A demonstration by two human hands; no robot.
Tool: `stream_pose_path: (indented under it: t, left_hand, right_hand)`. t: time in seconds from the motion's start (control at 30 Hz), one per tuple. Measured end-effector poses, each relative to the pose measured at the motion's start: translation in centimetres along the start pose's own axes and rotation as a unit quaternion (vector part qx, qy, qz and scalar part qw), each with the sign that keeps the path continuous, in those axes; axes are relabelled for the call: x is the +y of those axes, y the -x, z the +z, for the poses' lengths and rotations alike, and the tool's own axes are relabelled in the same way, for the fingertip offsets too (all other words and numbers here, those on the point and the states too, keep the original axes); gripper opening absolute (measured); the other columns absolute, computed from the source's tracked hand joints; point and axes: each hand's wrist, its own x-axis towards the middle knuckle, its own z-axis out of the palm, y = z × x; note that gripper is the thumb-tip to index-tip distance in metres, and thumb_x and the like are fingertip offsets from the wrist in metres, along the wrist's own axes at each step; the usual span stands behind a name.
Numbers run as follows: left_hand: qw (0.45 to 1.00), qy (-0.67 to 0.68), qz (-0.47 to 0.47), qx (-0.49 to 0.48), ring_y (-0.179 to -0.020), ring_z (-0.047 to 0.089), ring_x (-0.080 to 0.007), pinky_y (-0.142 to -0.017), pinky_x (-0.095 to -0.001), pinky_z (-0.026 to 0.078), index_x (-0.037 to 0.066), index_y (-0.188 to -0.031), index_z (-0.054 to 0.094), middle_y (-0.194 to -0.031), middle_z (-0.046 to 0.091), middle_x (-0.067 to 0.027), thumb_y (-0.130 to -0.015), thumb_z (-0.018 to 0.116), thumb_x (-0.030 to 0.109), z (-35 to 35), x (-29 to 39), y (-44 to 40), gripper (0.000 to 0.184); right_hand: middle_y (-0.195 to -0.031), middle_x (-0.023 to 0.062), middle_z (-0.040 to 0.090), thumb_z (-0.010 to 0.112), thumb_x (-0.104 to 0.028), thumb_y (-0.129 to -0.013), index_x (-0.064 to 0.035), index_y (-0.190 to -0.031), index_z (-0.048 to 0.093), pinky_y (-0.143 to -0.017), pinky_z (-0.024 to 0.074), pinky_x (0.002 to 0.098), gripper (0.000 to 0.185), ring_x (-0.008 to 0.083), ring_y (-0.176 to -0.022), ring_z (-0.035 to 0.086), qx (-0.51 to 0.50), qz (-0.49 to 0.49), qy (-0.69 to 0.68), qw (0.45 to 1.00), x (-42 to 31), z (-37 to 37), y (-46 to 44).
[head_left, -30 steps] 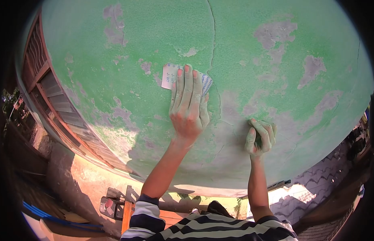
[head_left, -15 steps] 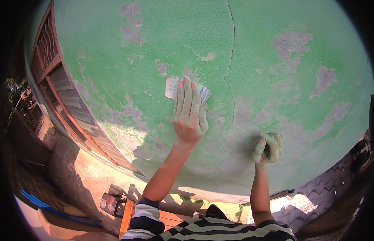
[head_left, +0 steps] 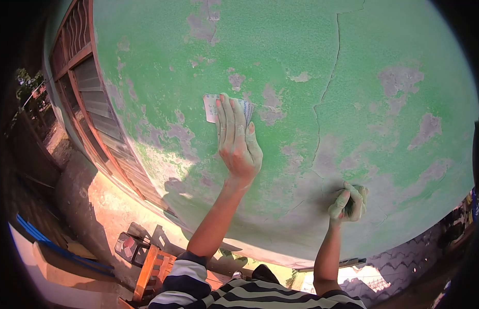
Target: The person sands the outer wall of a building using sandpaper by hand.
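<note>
My left hand (head_left: 235, 139) lies flat on a green painted wall (head_left: 273, 46), fingers stretched upward over a folded piece of sandpaper (head_left: 210, 109). The sandpaper's white printed backing shows at both sides of the fingers, and its abrasive face is hidden against the wall. Lower and to the right, my right hand (head_left: 350, 202) is loosely curled close to the wall, thumb and fingers bent in, with nothing visible in it. Pale greenish dust coats both hands. Grey patches of worn paint (head_left: 180, 138) surround the left hand, and a long crack (head_left: 329, 77) runs down between the hands.
A wooden-framed louvred window (head_left: 90, 98) is set in the wall at left. Below stand a wooden chair (head_left: 147, 273) and a dark folding stool or chair (head_left: 131, 244). Blue pipes or strips (head_left: 54, 247) lie at lower left. Grey paving (head_left: 399, 260) spreads at lower right.
My left hand has slid left along the wall with the sandpaper. The view has turned left, so the wall appears farther right. My right hand stays curled at nearly the same wall spot.
</note>
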Motion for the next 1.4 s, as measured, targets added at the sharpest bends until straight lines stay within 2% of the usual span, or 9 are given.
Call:
stream_pose_path:
  t: [0.13, 0.3, 0.43, 0.6, 0.77, 1.03, 1.2, 1.27, 1.4]
  left_hand:
    - [0.998, -0.002, -0.029, -0.053, -0.140, 0.044, -0.0448, -0.115, -0.0526, 0.035, -0.012, -0.138, 0.053, -0.146, 0.051, -0.0282, -0.095, 0.051, 0.012, -0.1, 1.8, 5.9, 0.048]
    - [0.978, 0.006, 0.147, -0.148, -0.137, 0.052, -0.0364, -0.114, -0.0475, 0.037, -0.004, -0.131, 0.064, -0.138, 0.061, -0.0213, -0.095, 0.049, 0.016, 0.2, 1.8, 11.5, 0.044]
    - [0.999, 0.007, 0.000, -0.049, -0.140, 0.045, -0.0429, -0.116, -0.0512, 0.033, -0.009, -0.138, 0.054, -0.148, 0.050, -0.0265, -0.094, 0.051, 0.011, -0.4, 0.6, 1.1, 0.049]
    - [0.997, -0.006, -0.070, -0.024, -0.141, 0.044, -0.0432, -0.116, -0.0517, 0.033, -0.010, -0.139, 0.053, -0.149, 0.048, -0.0272, -0.093, 0.050, 0.010, 0.6, 2.1, 7.5, 0.050]
    - [0.980, 0.027, 0.142, -0.136, -0.139, 0.048, -0.0381, -0.117, -0.0489, 0.034, -0.007, -0.134, 0.059, -0.143, 0.056, -0.0249, -0.093, 0.048, 0.010, 0.2, 2.1, 13.7, 0.046]
    - [0.986, -0.009, -0.154, 0.071, -0.146, 0.030, -0.0492, -0.119, -0.0519, 0.028, -0.018, -0.142, 0.042, -0.154, 0.035, -0.0353, -0.105, 0.035, 0.009, -2.5, -4.9, 1.0, 0.046]
    - [0.995, 0.014, -0.060, -0.080, -0.142, 0.041, -0.0455, -0.117, -0.0494, 0.033, -0.012, -0.139, 0.051, -0.149, 0.046, -0.0307, -0.096, 0.051, 0.011, -1.3, 1.6, 12.7, 0.048]
    - [0.985, 0.017, 0.095, -0.145, -0.139, 0.043, -0.0482, -0.115, -0.0548, 0.035, -0.014, -0.134, 0.054, -0.142, 0.050, -0.0343, -0.096, 0.051, 0.016, -1.2, -0.1, 11.5, 0.048]
    - [0.999, 0.008, -0.028, -0.030, -0.138, 0.045, -0.0482, -0.114, -0.0541, 0.037, -0.014, -0.133, 0.055, -0.142, 0.051, -0.0336, -0.095, 0.052, 0.014, -2.2, -2.8, 2.1, 0.048]
  right_hand:
    - [-0.053, 0.0009, 0.052, 0.057, -0.010, -0.098, 0.0032, -0.093, 0.068, -0.063, 0.0329, 0.0344, 0.019, 0.0167, -0.054, 0.044, -0.011, -0.008, -0.005, 1.000, 0.1, 0.1, 0.1]
    - [-0.051, 0.0010, 0.049, 0.055, -0.009, -0.099, 0.0031, -0.094, 0.068, -0.063, 0.0324, 0.0342, 0.018, 0.0160, -0.054, 0.038, 0.001, -0.010, -0.001, 1.000, 0.1, 0.2, 0.2]
    - [-0.050, 0.0018, 0.051, 0.054, -0.009, -0.100, 0.0037, -0.096, 0.067, -0.063, 0.0322, 0.0337, 0.018, 0.0147, -0.054, 0.039, 0.002, 0.003, -0.019, 1.000, 0.3, 0.1, 0.5]
    - [-0.051, 0.0027, 0.052, 0.055, -0.009, -0.100, 0.0046, -0.096, 0.066, -0.062, 0.0321, 0.0327, 0.018, 0.0142, -0.053, 0.039, 0.016, 0.000, -0.022, 1.000, 0.4, 0.2, 0.7]
    - [-0.052, 0.0041, 0.052, 0.055, -0.008, -0.100, 0.0060, -0.095, 0.066, -0.061, 0.0327, 0.0318, 0.019, 0.0144, -0.054, 0.038, 0.022, -0.003, -0.028, 0.999, 0.1, 0.4, 0.7]
    - [-0.050, 0.0034, 0.049, 0.056, -0.009, -0.101, 0.0059, -0.095, 0.066, -0.060, 0.0334, 0.0312, 0.019, 0.0147, -0.059, 0.039, 0.033, 0.017, -0.019, 0.999, 0.2, 0.6, 0.8]
    - [-0.050, 0.0028, 0.049, 0.056, -0.011, -0.102, 0.0055, -0.095, 0.066, -0.058, 0.0333, 0.0303, 0.021, 0.0142, -0.059, 0.039, 0.052, 0.026, -0.031, 0.998, 0.3, 0.8, 1.2]
    - [-0.050, 0.0027, 0.049, 0.055, -0.011, -0.103, 0.0055, -0.095, 0.066, -0.057, 0.0334, 0.0301, 0.021, 0.0141, -0.059, 0.040, 0.048, 0.028, -0.035, 0.998, 0.4, 0.7, 1.1]
    - [-0.051, 0.0034, 0.048, 0.055, -0.010, -0.103, 0.0068, -0.094, 0.065, -0.054, 0.0322, 0.0287, 0.022, 0.0128, -0.056, 0.040, 0.060, 0.023, -0.067, 0.996, 0.9, 0.2, 1.3]
